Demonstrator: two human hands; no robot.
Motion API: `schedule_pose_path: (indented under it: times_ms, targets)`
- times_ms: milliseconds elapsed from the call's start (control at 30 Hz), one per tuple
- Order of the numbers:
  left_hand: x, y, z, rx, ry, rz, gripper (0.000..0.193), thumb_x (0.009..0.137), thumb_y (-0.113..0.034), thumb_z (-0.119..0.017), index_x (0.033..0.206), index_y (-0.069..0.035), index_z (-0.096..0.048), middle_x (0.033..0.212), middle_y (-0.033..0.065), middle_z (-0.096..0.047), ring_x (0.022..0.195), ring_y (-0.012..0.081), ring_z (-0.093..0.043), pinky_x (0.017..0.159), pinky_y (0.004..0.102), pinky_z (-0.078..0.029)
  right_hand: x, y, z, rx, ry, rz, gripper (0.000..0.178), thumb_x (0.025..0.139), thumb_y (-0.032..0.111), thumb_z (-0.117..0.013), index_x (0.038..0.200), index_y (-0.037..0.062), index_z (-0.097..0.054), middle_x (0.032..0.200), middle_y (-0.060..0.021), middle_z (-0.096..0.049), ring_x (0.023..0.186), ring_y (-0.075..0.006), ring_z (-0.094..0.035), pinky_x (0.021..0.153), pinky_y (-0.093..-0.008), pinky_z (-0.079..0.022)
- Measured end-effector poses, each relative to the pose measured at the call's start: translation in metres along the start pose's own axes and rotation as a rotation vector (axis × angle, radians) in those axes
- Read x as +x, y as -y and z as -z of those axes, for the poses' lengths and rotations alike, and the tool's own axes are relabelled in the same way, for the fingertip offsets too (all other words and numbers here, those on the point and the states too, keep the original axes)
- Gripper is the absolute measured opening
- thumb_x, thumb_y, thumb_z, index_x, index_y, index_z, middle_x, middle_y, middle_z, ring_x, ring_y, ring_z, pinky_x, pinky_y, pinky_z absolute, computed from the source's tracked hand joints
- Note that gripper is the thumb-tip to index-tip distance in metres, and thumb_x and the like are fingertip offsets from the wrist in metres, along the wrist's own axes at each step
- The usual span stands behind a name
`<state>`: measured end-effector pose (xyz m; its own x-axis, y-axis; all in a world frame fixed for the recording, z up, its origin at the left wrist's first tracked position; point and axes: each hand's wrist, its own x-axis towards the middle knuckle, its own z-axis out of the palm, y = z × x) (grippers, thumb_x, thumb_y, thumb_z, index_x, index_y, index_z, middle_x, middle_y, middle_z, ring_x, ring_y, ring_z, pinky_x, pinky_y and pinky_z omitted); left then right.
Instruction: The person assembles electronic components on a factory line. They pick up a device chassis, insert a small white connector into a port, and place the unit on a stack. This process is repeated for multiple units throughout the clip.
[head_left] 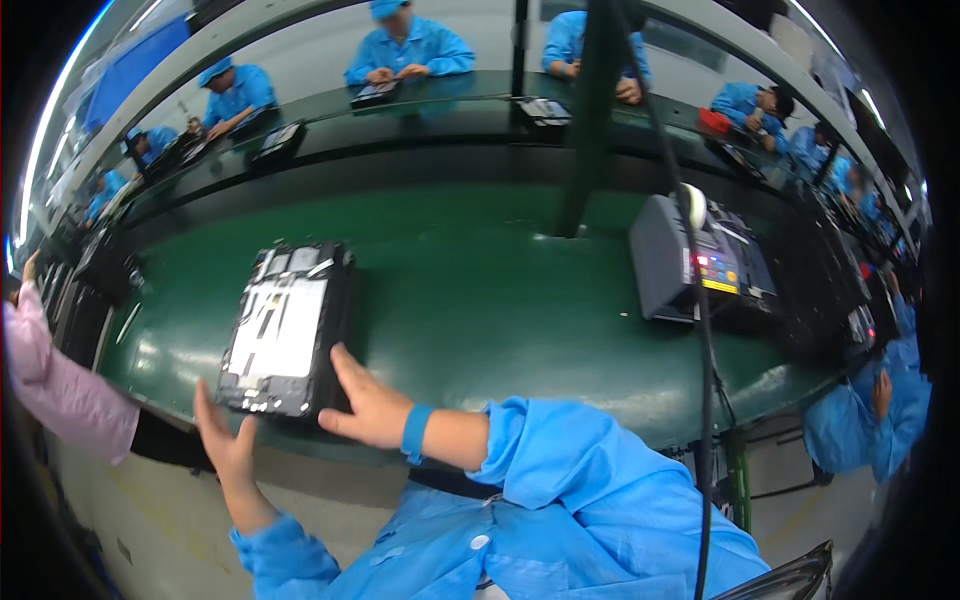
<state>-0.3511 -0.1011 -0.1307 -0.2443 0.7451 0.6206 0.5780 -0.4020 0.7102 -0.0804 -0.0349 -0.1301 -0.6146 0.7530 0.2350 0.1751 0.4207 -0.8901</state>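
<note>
Head view: one pink sleeve (65, 375) far left; one left hand (232, 450), fingers spread, gripping nothing, near corner of one black device (285, 345) with silver panel, lying on one green table (480, 290); one right hand (375, 408), thumb and forefinger parted beside device, contact unclear; one blue wristband (416, 433); one grey machine (662, 255)

Down we look from the wearer's head, a wide fisheye facing forward over the green table (480, 300), from its near edge out past its far one, close above the left hand (228, 440) and right hand (372, 408)
</note>
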Motion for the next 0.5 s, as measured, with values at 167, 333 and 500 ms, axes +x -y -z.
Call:
schedule_pose_path:
  times_ms: [167, 333, 500]
  targets:
    - [-0.053, -0.109, -0.074, 0.633, 0.154, -0.765, 0.017, 0.077, 0.000, -0.063, 0.093, -0.003, -0.060, 0.112, 0.0153, -0.056, 0.120, 0.0392, -0.048, 0.102, 0.0521, -0.035, -0.025, -0.002, 0.021, 0.088, -0.049, -0.074, 0.076, 0.091, 0.040, -0.054, 0.141, -0.0079, -0.022, 0.143, -0.0313, -0.029, 0.134, -0.0391, -0.031, 0.110, -0.0384, -0.027]
    - [-0.037, -0.125, -0.129, 0.771, 0.647, -0.548, 0.025, 0.077, -0.001, -0.054, 0.101, 0.000, -0.060, 0.108, 0.0150, -0.057, 0.120, 0.0347, -0.049, 0.107, 0.0541, -0.029, -0.084, 0.017, 0.093, 0.103, -0.139, -0.074, 0.057, 0.087, 0.030, -0.061, 0.132, 0.0004, -0.041, 0.134, -0.0229, -0.044, 0.121, -0.0347, -0.045, 0.103, -0.0386, -0.036]
    - [-0.035, -0.141, -0.144, 0.546, 0.715, -0.440, 0.029, 0.073, 0.005, -0.051, 0.100, -0.001, -0.060, 0.109, 0.0135, -0.058, 0.117, 0.0338, -0.050, 0.107, 0.0538, -0.030, -0.204, 0.030, 0.192, -0.254, -0.694, 0.040, 0.040, 0.079, 0.016, -0.067, 0.117, 0.0051, -0.056, 0.122, -0.0111, -0.055, 0.113, -0.0243, -0.052, 0.098, -0.0361, -0.040]
